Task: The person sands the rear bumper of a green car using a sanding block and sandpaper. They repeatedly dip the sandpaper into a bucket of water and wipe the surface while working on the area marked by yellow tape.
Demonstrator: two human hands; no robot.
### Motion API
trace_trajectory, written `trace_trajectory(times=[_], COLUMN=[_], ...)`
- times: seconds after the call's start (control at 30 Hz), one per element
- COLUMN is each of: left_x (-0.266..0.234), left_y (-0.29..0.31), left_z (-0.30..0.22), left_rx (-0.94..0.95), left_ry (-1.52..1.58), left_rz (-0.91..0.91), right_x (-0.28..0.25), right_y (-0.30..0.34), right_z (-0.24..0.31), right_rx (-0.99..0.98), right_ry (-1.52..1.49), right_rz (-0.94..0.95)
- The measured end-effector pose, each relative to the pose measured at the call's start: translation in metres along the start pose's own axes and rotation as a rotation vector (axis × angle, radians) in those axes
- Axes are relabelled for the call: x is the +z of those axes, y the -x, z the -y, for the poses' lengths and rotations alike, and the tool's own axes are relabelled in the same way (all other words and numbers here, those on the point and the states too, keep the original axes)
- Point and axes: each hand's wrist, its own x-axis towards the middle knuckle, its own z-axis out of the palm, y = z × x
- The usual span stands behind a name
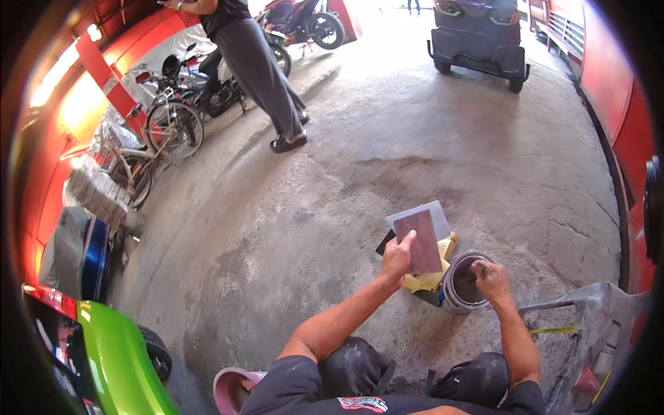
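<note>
My left hand (396, 259) is closed on a flat, rectangular reddish-brown board (420, 243), with the thumb pressed on its upper face. My right hand (492, 281) is closed at the right side of an open round can (448, 299). Its fingertips reach over the rim, and what they hold is too small to make out. The can has greyish-brown matter inside. Beside the can, partly hidden under the board, lie a whitish sheet (434, 211), a crumpled yellow piece (423, 282) and a dark sheet (384, 241).
A grey, dusty moulded panel (588, 315) lies close to my right arm. A pink bucket (225, 384) stands by my left side, near a green car (121, 360). Farther off are a standing person (252, 66), a bicycle (166, 131), motorcycles and a dark three-wheeled vehicle (477, 41).
</note>
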Motion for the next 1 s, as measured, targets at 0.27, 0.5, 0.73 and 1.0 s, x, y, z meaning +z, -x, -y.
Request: trace_trajectory(times=[0.27, 0.5, 0.73, 1.0], left_x=[-0.008, -0.005, -0.003, -0.004], left_y=[-0.004, 0.003, 0.009, 0.007], left_z=[0.007, 0.002, -0.007, -0.004], left_rx=[0.019, 0.047, 0.045, 0.041], left_ry=[-0.022, -0.024, -0.071, -0.016], left_rz=[-0.034, 0.004, 0.009, 0.033], right_x=[0.005, 0.013, 0.008, -0.018], right_y=[-0.005, -0.007, -0.011, -0.01], right_z=[-0.005, -0.068, -0.052, -0.01], right_rx=[0.134, 0.599, 0.388, 0.268], right_ry=[0.12, -0.039, 0.147, 0.229], right_rz=[-0.048, -0.221, -0.293, -0.327])
